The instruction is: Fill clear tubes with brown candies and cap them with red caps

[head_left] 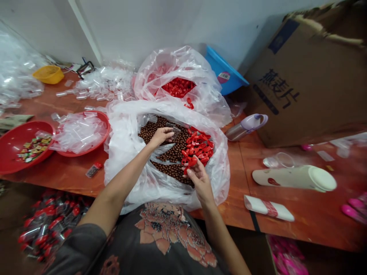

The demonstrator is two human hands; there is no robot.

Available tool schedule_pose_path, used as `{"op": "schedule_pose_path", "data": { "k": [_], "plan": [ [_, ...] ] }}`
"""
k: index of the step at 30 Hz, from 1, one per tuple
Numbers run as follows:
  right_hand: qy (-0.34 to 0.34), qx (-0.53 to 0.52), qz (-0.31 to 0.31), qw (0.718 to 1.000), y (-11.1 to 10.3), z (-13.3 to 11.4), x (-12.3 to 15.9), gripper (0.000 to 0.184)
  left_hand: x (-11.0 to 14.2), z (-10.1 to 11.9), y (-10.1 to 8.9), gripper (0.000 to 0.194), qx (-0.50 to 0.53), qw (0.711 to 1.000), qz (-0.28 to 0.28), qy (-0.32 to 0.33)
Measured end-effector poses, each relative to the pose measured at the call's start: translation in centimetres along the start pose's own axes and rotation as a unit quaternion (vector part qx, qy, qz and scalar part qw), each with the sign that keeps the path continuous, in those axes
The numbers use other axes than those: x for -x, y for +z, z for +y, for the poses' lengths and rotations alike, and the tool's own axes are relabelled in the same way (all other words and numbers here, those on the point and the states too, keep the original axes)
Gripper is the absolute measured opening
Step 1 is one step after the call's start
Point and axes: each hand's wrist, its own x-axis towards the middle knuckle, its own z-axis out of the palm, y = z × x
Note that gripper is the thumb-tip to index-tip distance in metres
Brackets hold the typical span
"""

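Observation:
Over a large white plastic bag (120, 152) of small round brown balls (172, 154), my left hand (163, 136) has its fingers closed on a clear plastic tube (175, 131), partly hidden by the fingers. My right hand (200, 179) pinches a red plastic cap (190, 164) at the right side of the bag. Beside it, a heap of red caps (200, 144) rests on the balls. Behind, a second clear bag (149, 84) holds more small red pieces (178, 87).
On the left stand a red basin (8, 143) with small colourful packets and a red bowl (107, 124) of clear plastic sleeves. A filled red-capped tube (93, 170) lies near the edge. At right are a lilac-lidded bottle (246, 126), a white thermos (286, 178) and a large cardboard box (309, 76).

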Motion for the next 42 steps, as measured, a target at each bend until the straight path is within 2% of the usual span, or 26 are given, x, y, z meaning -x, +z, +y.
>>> {"op": "schedule_pose_path", "data": {
  "k": [3, 6, 8, 11, 14, 17, 22, 27, 31, 35, 42],
  "plan": [
    [-0.011, -0.007, 0.001, 1.000, 0.1, -0.5, -0.3, 0.063, 2.5, 0.7, 0.0, 0.041, 0.065, 0.997, -0.035, 0.003],
    [-0.025, -0.009, 0.008, 1.000, 0.2, -1.5, -0.7, 0.059, 5.9, 0.9, -0.1, 0.048, 0.079, 0.994, -0.065, 0.041],
    [-0.029, -0.013, -0.004, 0.999, 0.3, -2.4, -1.0, 0.057, 8.3, 0.7, -0.2, 0.047, 0.067, 0.994, -0.061, 0.065],
    [-0.050, -0.031, -0.030, 0.998, 0.7, -3.7, -1.2, 0.058, 11.3, 0.0, -0.3, 0.042, 0.051, 0.995, -0.048, 0.066],
    [-0.059, -0.037, -0.057, 0.996, 1.2, -4.4, -1.0, 0.061, 13.5, -0.6, -0.4, 0.035, 0.068, 0.995, -0.048, 0.055],
    [-0.041, -0.016, -0.079, 0.996, 1.6, -4.3, -0.5, 0.054, 15.1, -1.0, -0.3, 0.034, 0.092, 0.993, -0.058, 0.045],
    [-0.026, 0.061, -0.074, 0.995, 2.2, -3.8, 0.2, 0.038, 16.7, -1.9, -0.2, 0.038, 0.108, 0.990, -0.086, 0.009],
    [-0.082, 0.138, -0.049, 0.986, 3.1, -4.4, 0.6, 0.036, 17.5, -3.2, -0.3, 0.035, 0.106, 0.990, -0.093, -0.015],
    [-0.151, 0.251, -0.097, 0.951, 3.6, -4.8, 0.7, 0.026, 17.7, -3.5, -0.2, 0.033, 0.071, 0.992, -0.105, -0.001],
    [-0.203, 0.349, -0.118, 0.907, 3.6, -5.0, 0.6, 0.026, 17.9, -3.2, -0.1, 0.028, 0.028, 0.995, -0.093, 0.019],
    [-0.238, 0.401, -0.108, 0.878, 3.1, -5.0, 1.0, 0.031, 18.2, -2.7, 0.2, 0.030, -0.009, 0.996, -0.089, 0.027]
  ]
}}
